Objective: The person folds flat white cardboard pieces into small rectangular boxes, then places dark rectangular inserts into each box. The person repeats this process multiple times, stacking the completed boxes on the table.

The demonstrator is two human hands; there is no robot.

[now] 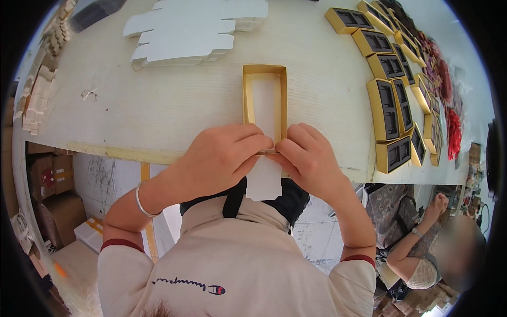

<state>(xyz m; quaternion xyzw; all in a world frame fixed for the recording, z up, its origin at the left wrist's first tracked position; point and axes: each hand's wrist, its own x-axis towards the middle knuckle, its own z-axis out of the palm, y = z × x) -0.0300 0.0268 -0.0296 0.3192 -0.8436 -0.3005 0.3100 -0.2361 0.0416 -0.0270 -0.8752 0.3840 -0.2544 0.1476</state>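
Observation:
A long narrow gold-sided box (283, 95) with a white inside lies at the table's front edge, its far end and sides standing upright. At its near end my left hand (222, 150) and my right hand (307, 158) meet, thumbs and fingers pinching the cardboard there. A white flap (264, 182) hangs out below my fingers, over the table edge toward my body. My fingertips hide the exact fold they grip.
Flat white cardboard blanks (185, 31) are stacked at the far left. Gold boxes with black inserts (387, 108) stand in rows along the right. Cartons (58, 174) sit below left. Another person's arm (417, 232) shows at lower right.

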